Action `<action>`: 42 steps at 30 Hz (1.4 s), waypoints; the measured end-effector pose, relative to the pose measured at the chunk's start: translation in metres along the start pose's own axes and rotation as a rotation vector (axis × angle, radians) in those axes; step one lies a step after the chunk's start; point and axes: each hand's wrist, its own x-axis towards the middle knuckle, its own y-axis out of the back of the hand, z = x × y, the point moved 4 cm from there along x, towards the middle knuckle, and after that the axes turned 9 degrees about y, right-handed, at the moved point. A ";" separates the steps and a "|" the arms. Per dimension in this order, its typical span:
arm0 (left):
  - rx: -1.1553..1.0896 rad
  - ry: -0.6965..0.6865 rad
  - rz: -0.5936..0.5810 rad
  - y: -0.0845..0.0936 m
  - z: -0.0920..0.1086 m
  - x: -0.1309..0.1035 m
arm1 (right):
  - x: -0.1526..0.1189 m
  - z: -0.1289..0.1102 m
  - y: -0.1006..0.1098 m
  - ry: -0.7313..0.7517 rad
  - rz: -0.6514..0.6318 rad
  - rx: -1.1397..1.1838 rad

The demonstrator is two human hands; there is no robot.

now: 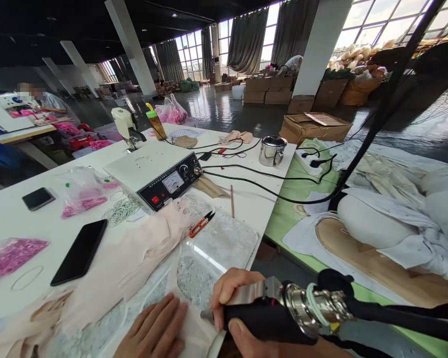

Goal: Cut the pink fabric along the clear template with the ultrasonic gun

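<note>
Glossy white desk (pixel 252 211): at seven o'clock in view, the left hand (pixel 153 330) lies flat, fingers nearly together, on thin pale-pink fabric (pixel 198 334). At five, the right hand (pixel 234 284) grips a black cylindrical tool (pixel 269 318) with silver metal fittings, its tip at the fabric. Beyond, orange-handled snips (pixel 198 227) lie toward seven, a black-fronted control box (pixel 171 182) toward nine, a lidded steel mug (pixel 272 154) at two

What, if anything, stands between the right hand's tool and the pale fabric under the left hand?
Nothing visible: the tool tip points over the pale fabric toward the left hand; contact with fabric is unclear.
</note>
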 end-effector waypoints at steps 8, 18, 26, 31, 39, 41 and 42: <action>0.015 0.010 -0.003 0.001 -0.002 -0.003 | 0.007 0.003 0.001 0.096 -0.009 0.334; -0.109 0.198 -0.008 -0.012 0.000 -0.006 | 0.002 0.008 0.004 0.105 -0.039 0.351; -0.123 0.247 0.100 -0.007 0.001 0.009 | 0.002 0.000 -0.001 0.136 0.098 0.229; -0.097 0.323 0.149 -0.002 0.005 0.018 | 0.001 0.001 -0.006 0.188 0.143 0.199; -0.097 0.384 0.154 -0.009 0.008 0.013 | 0.001 -0.011 0.000 0.028 0.042 0.188; -0.101 0.389 0.152 -0.009 0.009 0.011 | 0.001 -0.013 0.001 0.021 0.020 0.197; -0.104 0.395 0.151 -0.010 0.009 0.010 | 0.000 -0.012 0.002 0.022 0.008 0.196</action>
